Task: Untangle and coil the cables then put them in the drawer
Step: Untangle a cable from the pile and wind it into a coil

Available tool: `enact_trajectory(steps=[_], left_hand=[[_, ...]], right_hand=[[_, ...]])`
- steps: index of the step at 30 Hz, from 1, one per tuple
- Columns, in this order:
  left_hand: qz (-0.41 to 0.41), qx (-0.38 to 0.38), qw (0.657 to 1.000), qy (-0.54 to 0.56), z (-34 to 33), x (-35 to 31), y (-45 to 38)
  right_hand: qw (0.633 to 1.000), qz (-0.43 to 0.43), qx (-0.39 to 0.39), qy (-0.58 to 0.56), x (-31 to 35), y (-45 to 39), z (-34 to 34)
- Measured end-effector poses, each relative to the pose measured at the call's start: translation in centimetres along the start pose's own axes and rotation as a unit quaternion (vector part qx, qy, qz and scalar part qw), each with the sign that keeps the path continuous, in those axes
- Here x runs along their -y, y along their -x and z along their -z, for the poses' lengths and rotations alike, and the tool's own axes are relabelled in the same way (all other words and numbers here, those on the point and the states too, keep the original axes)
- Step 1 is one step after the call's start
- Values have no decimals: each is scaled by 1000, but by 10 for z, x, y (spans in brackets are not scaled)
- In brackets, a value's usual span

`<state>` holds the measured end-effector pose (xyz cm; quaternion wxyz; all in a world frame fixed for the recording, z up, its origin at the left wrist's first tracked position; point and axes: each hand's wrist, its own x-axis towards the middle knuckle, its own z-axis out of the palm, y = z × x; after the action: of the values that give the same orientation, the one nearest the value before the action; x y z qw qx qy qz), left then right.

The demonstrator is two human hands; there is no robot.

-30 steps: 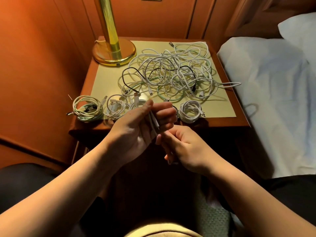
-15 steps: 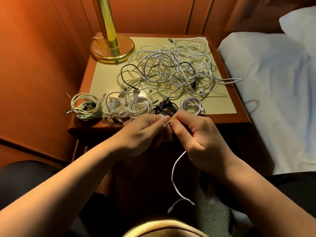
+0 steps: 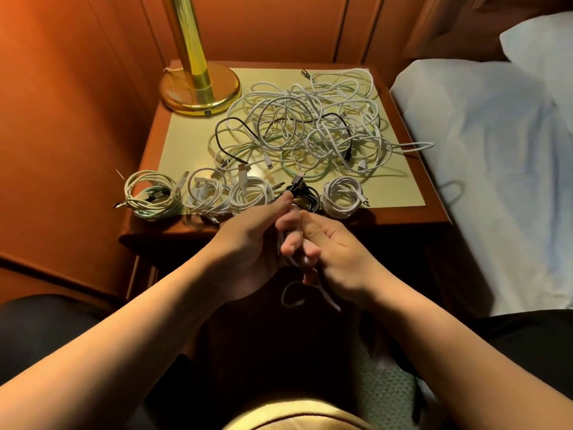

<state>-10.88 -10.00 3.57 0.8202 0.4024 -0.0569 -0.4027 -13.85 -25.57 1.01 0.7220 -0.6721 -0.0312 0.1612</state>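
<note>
- Grip: our left hand (image 3: 248, 243) has its fingers curled round a white cable (image 3: 293, 297), thumb up near the front edge of the worktop (image 3: 434, 212). Our right hand (image 3: 338, 259) has fingers curled on the same cable just beside it. Both clenched on it, hands touching.
- Where the cable is: held in front of the worktop, not on it. A small loop and a loose tail hang below the hands (blurred, so we can't tell which end is free).
- Risk 1: the tail hangs unsupported. If we wind fast it can whip or twist, and the coil comes out kinked or uneven.
- Risk 2: loosen either grip mid-wind and the turns likely spring open, so we'd start over.
- Risk 3: the black coil (image 3: 305, 193) sits just behind our left thumb, with white coils (image 3: 341, 195) either side of it. A swing of the hands forward could knock one off the edge or undo it.
- Risk 4: the tangled pile (image 3: 310, 125) is still large, and one loop (image 3: 412, 147) overhangs the edge toward the bed (image 3: 480, 181). Tug on the wrong strand later and the lot may drag sideways, or tighten its knots.
- Risk 5: the brass lamp (image 3: 198, 88) stands near the pile. A snagged cable pulled hard could catch its base.
- Drawer isn't in view, so nothing stowed as far as we can judge.
</note>
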Motion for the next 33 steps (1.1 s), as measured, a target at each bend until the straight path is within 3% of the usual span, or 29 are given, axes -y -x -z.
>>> enact_trajectory(steps=[3, 5, 9, 14, 19, 26, 29, 33], left_hand=[[4, 21, 998, 66, 2, 2, -1], [-28, 22, 997, 68, 1, 1, -3], [-86, -44, 994, 53, 2, 0, -7], [-158, -73, 983, -59, 2, -3, -7], [-236, -144, 928, -250, 16, -7, -2], [-154, -124, 861, -469, 30, -27, 0], [-83, -60, 905, -414, 27, -24, -1], [-29, -35, 929, -367, 24, -27, -8]], right_hand=[[999, -41, 4, 25, -5, -2, 0], [992, -53, 5, 116, -8, 0, 2], [954, -33, 11, 297, -4, 2, -5], [909, 11, -9, 417, 16, 2, -6], [881, 71, -36, 467, 31, 2, -6], [844, 211, -81, 486, 27, 4, -9], [844, 245, -106, 464, 32, -3, 1], [887, 240, -13, 394, 31, -15, 22]])
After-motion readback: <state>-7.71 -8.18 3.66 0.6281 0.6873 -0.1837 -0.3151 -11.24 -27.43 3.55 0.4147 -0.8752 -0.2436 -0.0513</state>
